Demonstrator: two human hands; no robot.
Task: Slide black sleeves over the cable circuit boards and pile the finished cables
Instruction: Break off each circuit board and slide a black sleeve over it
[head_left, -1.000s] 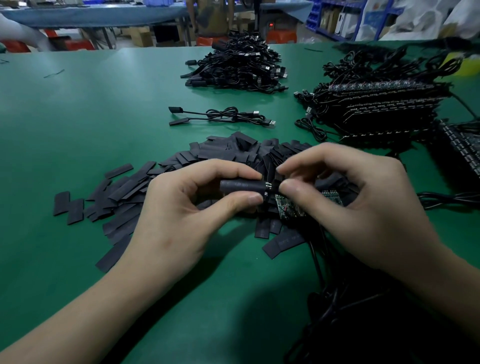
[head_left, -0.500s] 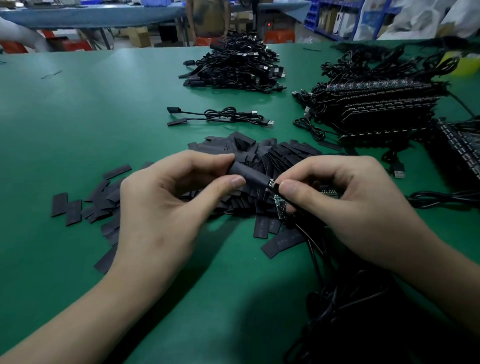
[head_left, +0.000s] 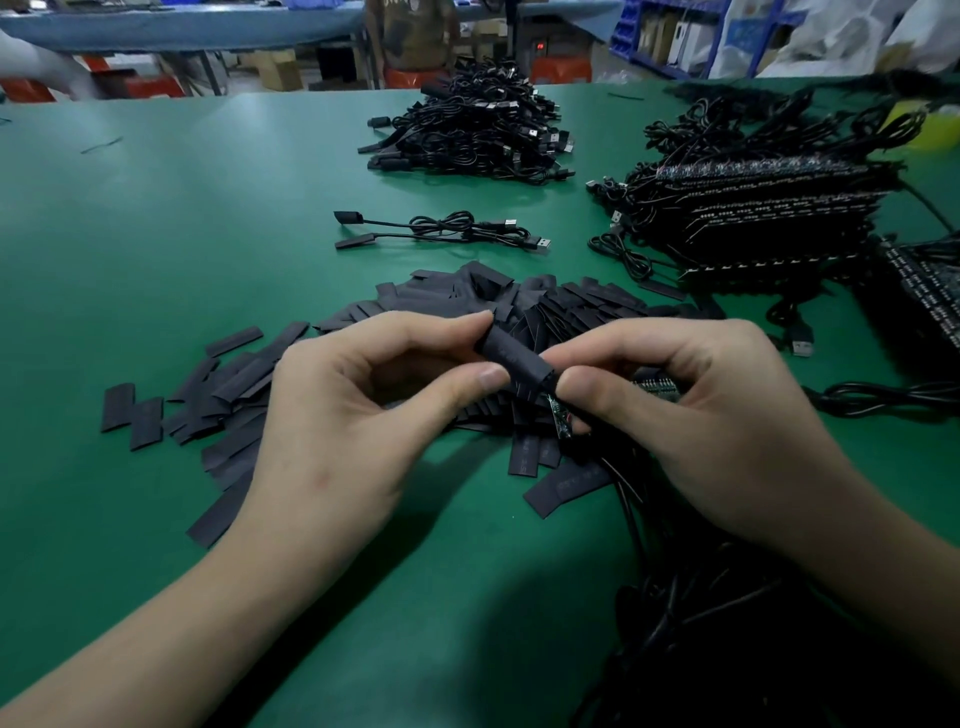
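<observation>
My left hand pinches a black sleeve between thumb and forefinger, tilted down to the right. My right hand holds a cable's small green circuit board at the sleeve's lower end; part of the board shows below the sleeve. Both hands hover over a heap of loose black sleeves on the green table. Two sleeved cables lie beyond the heap. A big pile of finished cables sits at the far centre.
Stacks of boards with black cables fill the right side. More cables trail under my right wrist toward the near edge. A person stands behind the far edge, beside another table and shelves.
The sleeve has tilted from level to sloping down-right and has moved further along over the board's connector end. Both hands have risen slightly.
</observation>
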